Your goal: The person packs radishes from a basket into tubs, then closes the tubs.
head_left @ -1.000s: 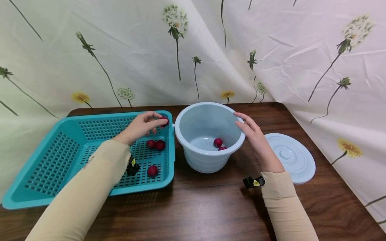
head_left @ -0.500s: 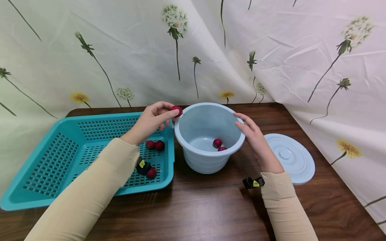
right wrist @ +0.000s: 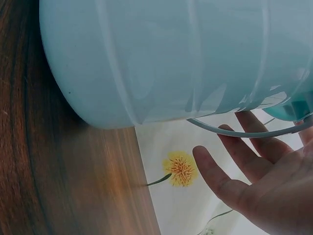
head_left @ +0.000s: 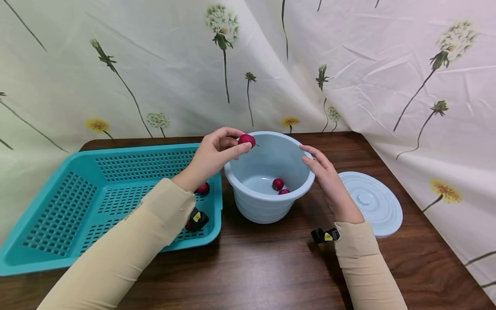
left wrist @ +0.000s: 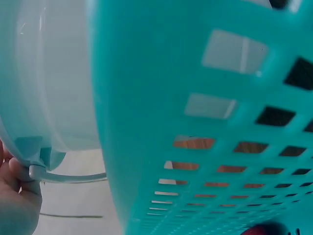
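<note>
My left hand (head_left: 218,151) pinches a red radish (head_left: 246,140) with a thin root between thumb and fingers, over the left rim of a pale blue bucket (head_left: 263,209). Two radishes (head_left: 277,184) lie on the bucket's floor. At the right rim, my right hand (head_left: 326,178) grips the edge, thumb on the inner side. The right wrist view shows the other fingers (right wrist: 244,156) loosely stretched beside the bucket's thin handle (right wrist: 244,133). Left of the bucket, a turquoise basket (head_left: 220,206) holds radishes (head_left: 203,188), one mostly hidden by the left wrist camera.
A round pale blue lid (head_left: 373,204) lies on the wooden table (head_left: 263,267), right of the bucket and partly behind the right forearm. The basket stands close against the bucket's left side. A white flowered cloth (head_left: 170,64) hangs behind the table.
My left hand has carried the radish from the basket's right end rightward, up to the bucket's left rim. The right hand keeps its hold on the bucket's rim.
</note>
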The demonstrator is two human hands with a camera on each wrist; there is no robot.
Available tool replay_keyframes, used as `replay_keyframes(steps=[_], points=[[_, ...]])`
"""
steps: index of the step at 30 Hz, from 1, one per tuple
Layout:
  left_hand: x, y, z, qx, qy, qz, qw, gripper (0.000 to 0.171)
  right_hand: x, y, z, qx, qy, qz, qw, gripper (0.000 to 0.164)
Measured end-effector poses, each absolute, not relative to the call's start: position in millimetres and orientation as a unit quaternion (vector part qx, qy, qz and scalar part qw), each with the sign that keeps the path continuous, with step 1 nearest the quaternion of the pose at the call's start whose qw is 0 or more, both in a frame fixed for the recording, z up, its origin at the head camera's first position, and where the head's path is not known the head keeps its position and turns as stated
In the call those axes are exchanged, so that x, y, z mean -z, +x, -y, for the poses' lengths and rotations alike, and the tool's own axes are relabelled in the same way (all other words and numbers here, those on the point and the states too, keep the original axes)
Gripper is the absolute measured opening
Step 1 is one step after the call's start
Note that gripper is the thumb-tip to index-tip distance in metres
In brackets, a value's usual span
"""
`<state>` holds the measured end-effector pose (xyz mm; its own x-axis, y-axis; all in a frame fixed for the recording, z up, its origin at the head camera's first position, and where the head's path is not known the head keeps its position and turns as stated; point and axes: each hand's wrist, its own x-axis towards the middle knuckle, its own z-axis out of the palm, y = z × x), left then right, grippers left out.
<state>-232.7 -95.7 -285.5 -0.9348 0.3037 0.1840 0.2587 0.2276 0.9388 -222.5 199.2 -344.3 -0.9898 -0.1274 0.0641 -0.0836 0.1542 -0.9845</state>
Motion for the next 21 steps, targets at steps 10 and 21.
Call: replay_keyframes(steps=[10,21], points=[[281.5,-227.2,89.6,-0.593,0.189,-0.783,0.023,0.037,345.2,-222.0,-196.1,0.647,-0.072,-0.759,0.01,0.048],[276.9,-220.5,81.1,-0.574,0.198,-0.793,0.052,0.038,344.7,-220.6,-194.4,0.643,-0.076,-0.762,0.006,0.048]])
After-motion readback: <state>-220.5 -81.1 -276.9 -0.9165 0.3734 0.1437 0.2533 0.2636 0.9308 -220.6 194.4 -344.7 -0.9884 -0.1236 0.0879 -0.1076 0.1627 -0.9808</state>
